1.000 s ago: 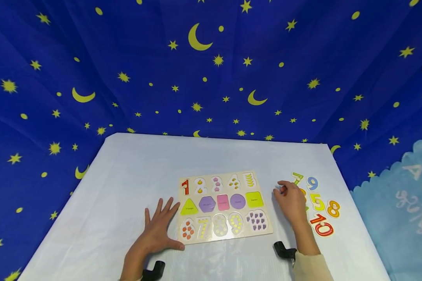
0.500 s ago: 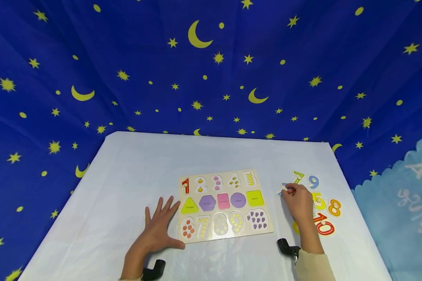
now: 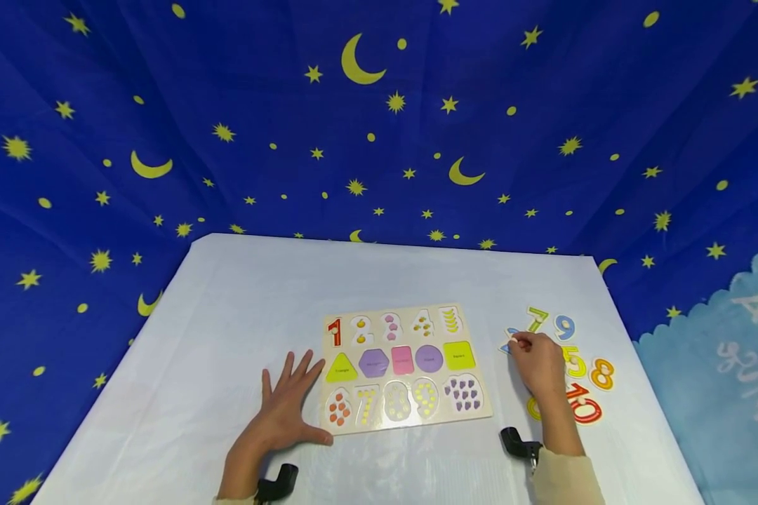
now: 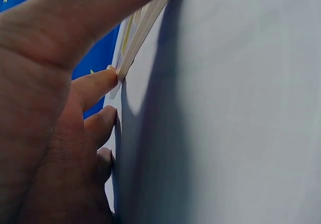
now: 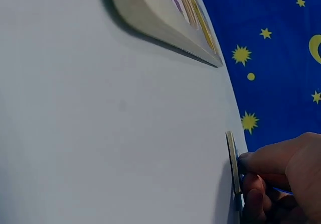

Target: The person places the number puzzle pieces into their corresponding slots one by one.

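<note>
A wooden number puzzle board [image 3: 391,424] lies mid-table, with a red number 1 piece [image 3: 335,332] in its top left slot. Spread fingers of my left hand [image 3: 284,414] rest against the board's left edge, the thumb at its lower left corner; the left wrist view shows a fingertip touching the board's side [image 4: 145,30]. To the right of the board, my right hand [image 3: 540,368] pinches a blue number piece [image 3: 506,344], which looks like a 2. From the right wrist, that piece [image 5: 232,161] appears edge-on, thumb and fingers at its face, close over the table.
Around my right hand lie a green 7 [image 3: 536,319], a blue 9 [image 3: 565,327], a yellow 5 [image 3: 573,361], an orange 8 [image 3: 603,374] and a red 10 [image 3: 584,407]. A yellow piece [image 3: 533,408] is partly hidden by the wrist. Star-patterned blue cloth [image 3: 379,119] hangs behind the table.
My right hand has shifted slightly right and down, and the blue piece now shows at its fingertips. A yellow piece has come into view beside the wrist. The left hand stays put.
</note>
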`<act>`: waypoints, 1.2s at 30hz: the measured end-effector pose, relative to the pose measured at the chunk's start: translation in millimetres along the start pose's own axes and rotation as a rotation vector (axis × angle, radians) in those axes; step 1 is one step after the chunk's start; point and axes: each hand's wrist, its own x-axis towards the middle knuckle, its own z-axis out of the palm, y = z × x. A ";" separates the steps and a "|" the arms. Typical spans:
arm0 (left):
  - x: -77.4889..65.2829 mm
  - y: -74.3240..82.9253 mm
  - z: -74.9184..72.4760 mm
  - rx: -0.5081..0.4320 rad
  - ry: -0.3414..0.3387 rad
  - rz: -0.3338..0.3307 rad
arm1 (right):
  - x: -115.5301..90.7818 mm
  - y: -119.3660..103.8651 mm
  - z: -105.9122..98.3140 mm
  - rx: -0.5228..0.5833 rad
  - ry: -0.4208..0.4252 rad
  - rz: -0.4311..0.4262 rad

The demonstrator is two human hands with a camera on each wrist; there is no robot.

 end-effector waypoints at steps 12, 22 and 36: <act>1.0 -0.8 1.2 0.001 0.004 -0.001 | 1.8 -9.9 2.4 0.029 -0.028 -0.086; 1.8 -0.2 0.9 -0.004 0.005 -0.005 | 1.9 -23.0 4.8 0.049 -0.032 -0.119; -0.5 -1.0 1.3 -0.013 0.012 0.008 | 1.2 -36.2 15.5 0.080 -0.069 -0.127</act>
